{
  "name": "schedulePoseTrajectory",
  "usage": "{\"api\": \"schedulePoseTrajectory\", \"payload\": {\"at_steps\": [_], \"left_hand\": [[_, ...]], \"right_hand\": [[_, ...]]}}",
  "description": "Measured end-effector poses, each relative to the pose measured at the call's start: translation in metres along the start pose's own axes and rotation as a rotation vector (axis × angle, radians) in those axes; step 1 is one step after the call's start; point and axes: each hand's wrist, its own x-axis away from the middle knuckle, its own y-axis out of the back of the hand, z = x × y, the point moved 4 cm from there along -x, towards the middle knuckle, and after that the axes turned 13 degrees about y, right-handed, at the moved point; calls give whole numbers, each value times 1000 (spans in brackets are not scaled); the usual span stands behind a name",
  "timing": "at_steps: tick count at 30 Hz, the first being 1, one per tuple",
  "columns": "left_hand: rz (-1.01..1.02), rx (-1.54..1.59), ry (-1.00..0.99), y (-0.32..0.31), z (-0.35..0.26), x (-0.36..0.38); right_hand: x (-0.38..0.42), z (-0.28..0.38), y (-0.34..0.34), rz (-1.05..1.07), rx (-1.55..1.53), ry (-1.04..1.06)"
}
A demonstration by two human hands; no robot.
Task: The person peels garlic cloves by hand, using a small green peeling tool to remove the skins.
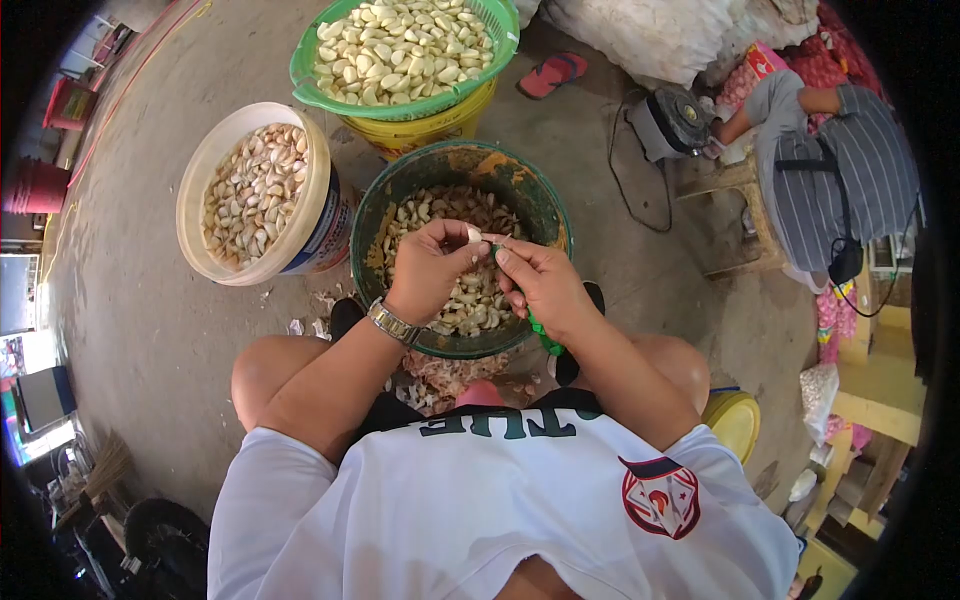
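Observation:
My left hand [435, 266], with a metal watch on its wrist, pinches a pale garlic clove [474, 236] above a dark green tub [361, 240]. Beside it my right hand [540, 283] is closed round a small tool with a green handle [541, 332], its tip close to the clove. Most of the tool is hidden by the fingers. Below both hands, many garlic cloves [470, 305] lie inside the tub.
A white bucket [190, 215] of unpeeled cloves stands left of the tub. Behind is a green basket [305, 80] of peeled cloves on a yellow bucket [430, 132]. A red slipper [552, 74] lies behind. Another person [850, 165] sits at the right.

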Motion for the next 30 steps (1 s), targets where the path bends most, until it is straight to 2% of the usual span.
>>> {"api": "schedulePoseTrajectory", "payload": {"at_steps": [5, 9, 15, 21, 30], "left_hand": [[50, 63, 73, 4, 3, -2], [81, 191, 186, 3, 4, -4], [141, 327, 229, 5, 4, -6], [184, 170, 164, 2, 2, -6], [127, 65, 148, 2, 1, -4]], "right_hand": [[1, 1, 1, -19, -95, -73], [-1, 0, 4, -60, -81, -54], [-4, 0, 7, -37, -53, 5], [-2, -1, 2, 99, 51, -6], [-4, -4, 3, -6, -15, -15]]}}
